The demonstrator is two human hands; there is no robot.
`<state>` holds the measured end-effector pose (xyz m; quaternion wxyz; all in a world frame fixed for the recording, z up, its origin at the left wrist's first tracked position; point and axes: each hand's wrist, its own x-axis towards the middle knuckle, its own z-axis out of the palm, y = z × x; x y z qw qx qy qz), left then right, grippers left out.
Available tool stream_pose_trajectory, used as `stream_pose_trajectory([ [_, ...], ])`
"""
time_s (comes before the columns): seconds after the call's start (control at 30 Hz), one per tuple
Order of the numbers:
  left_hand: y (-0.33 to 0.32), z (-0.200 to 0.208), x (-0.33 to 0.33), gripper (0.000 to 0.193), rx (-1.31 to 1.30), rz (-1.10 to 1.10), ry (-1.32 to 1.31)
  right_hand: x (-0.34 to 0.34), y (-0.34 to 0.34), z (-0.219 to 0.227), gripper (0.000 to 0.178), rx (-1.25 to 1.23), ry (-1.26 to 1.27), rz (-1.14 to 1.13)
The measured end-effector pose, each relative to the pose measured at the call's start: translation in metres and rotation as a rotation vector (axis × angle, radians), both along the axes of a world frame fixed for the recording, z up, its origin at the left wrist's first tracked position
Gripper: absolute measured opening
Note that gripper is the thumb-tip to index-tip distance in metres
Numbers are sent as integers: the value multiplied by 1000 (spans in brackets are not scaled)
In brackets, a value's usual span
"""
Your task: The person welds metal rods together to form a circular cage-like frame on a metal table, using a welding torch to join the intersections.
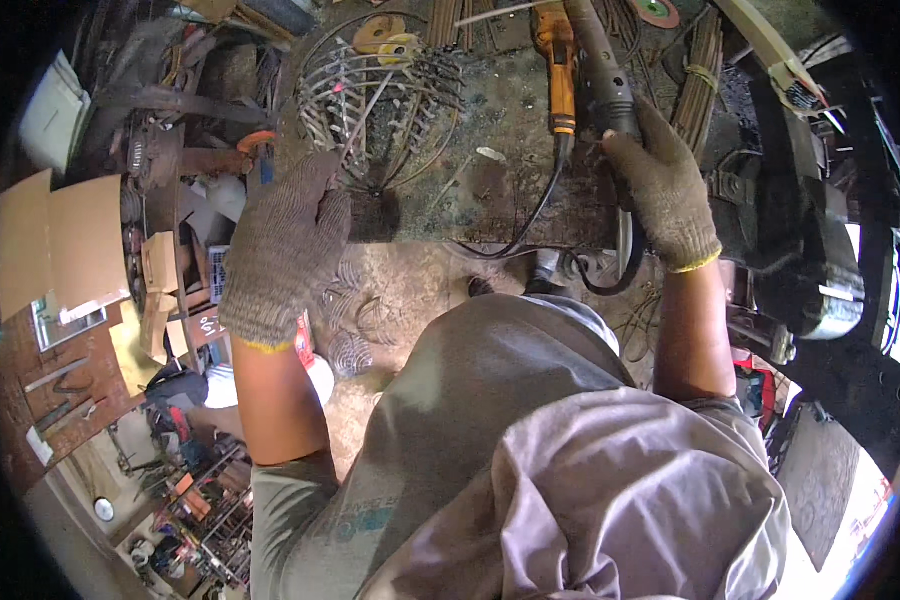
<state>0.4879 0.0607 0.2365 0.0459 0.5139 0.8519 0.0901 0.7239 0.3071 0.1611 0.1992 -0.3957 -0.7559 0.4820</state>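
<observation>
One dark tube-shaped tool (600, 78) is held in the right hand (667, 190), fingers wrapped around its near end; its body is pointed away over the right part of the bench (505, 200). Left hand (288, 245) is placed by the near edge of the bench, left side, fingers bent. Grip there: cannot be told (a thin rod (374, 108) is seen running to the fingertips, but whether it is pinched is hidden). Just beyond that hand, a rounded metal wire frame (417, 112) is set on the bench, with a yellow disc (400, 48) at its far side. An orange power tool (562, 75) is laid just left of the tube, its black cord (548, 195) draped over the near edge. Bundled rods (697, 108) are stacked farther right.
</observation>
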Motion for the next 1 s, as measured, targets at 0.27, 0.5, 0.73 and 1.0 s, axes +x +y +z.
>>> stream_pose_trajectory([
  [0.27,14,12,14,35,-81,110,-93,-13,17,-24,53,-103,93,188],
  [0.5,9,-1,11,35,-54,135,-118,-16,16,-30,58,-193,74,196],
  [0.73,11,5,13,40,-38,124,-138,-23,6,-17,62,-42,-48,215],
  [1.0,9,4,13,40,-62,165,-129,-27,1,-13,60,-86,-99,234],
])
